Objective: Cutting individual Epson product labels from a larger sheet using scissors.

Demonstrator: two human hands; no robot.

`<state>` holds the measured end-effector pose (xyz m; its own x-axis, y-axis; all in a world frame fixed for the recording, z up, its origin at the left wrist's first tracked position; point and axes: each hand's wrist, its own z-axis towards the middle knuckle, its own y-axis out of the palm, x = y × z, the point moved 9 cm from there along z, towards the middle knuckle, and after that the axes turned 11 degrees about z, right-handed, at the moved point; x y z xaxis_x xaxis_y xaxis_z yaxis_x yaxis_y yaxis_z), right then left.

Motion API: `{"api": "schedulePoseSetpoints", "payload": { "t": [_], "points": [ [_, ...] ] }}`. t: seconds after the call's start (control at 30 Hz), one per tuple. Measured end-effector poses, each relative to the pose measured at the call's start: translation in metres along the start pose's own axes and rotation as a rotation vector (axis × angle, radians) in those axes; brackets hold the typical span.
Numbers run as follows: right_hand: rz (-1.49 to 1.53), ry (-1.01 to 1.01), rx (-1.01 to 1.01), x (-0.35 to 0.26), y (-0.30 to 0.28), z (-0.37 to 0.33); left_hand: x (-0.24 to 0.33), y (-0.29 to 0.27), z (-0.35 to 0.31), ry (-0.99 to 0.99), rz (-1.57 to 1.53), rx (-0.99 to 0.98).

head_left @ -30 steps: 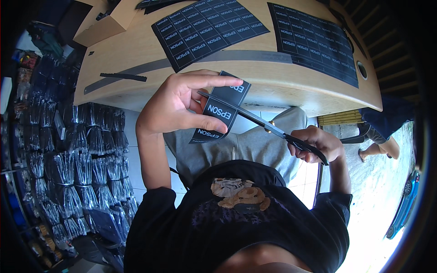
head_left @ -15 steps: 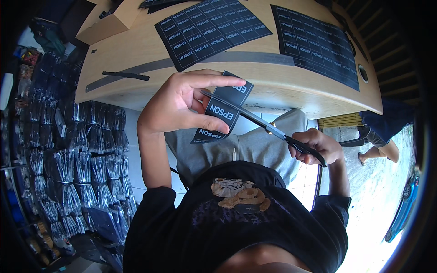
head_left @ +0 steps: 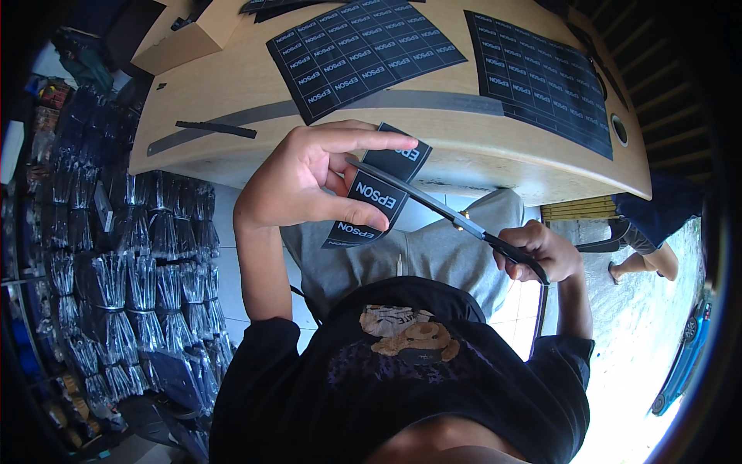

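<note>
A short strip of black printed label sheet [head_left: 376,195] is held above my lap by my left hand [head_left: 290,182]. The index finger presses near its upper end and the thumb lies on its lower part; the other fingers are partly behind it. My right hand [head_left: 539,249] grips the black handles of a long pair of scissors [head_left: 456,216]. The blades lie slantwise across the strip, between two of its printed cells, and look nearly closed. Their tips reach close to my left fingers.
On the wooden table [head_left: 209,100] lie two large black label sheets [head_left: 367,54] [head_left: 541,85], a long metal ruler [head_left: 433,100] and a thin black offcut [head_left: 216,128]. A cardboard box [head_left: 185,39] stands far left. Bundled plastic-wrapped goods [head_left: 127,286] fill the left. Another person's leg [head_left: 649,261] shows at right.
The scissor handles have drawn closer together and the blades have closed a little across the strip. My left hand keeps its grip in nearly the same place.
</note>
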<state>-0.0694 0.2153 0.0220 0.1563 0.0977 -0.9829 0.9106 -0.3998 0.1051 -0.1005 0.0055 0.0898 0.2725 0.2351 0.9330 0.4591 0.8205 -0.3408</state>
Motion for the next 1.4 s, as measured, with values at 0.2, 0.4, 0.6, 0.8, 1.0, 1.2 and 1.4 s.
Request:
{"api": "schedulePoseSetpoints", "payload": {
  "t": [0.2, 0.4, 0.6, 0.8, 1.0, 1.2, 1.4],
  "points": [
    [-0.025, -0.001, 0.102, 0.015, -0.013, -0.015, 0.004, -0.032, -0.003, -0.044, 0.039, 0.116],
    [0.192, 0.056, 0.207, 0.032, -0.017, -0.030, -0.005, -0.086, 0.003, 0.009, 0.003, 0.288],
    [0.320, 0.038, 0.297, 0.040, -0.011, -0.046, -0.006, -0.227, 0.023, -0.010, 0.326, 0.592],
    [0.398, -0.016, 0.330, 0.041, -0.006, -0.045, -0.048, -0.407, 0.031, -0.176, 0.744, 0.916],
    [0.450, -0.043, 0.335, 0.043, -0.002, -0.041, -0.077, -0.450, 0.028, -0.386, 0.907, 0.920],
    [0.454, -0.108, 0.457, 0.036, 0.002, -0.038, -0.052, -0.408, 0.015, -0.264, 0.765, 1.053],
    [0.333, -0.336, 0.700, 0.000, -0.006, 0.008, 0.013, -0.213, 0.050, 0.054, 0.420, 0.655]
  ]
}}
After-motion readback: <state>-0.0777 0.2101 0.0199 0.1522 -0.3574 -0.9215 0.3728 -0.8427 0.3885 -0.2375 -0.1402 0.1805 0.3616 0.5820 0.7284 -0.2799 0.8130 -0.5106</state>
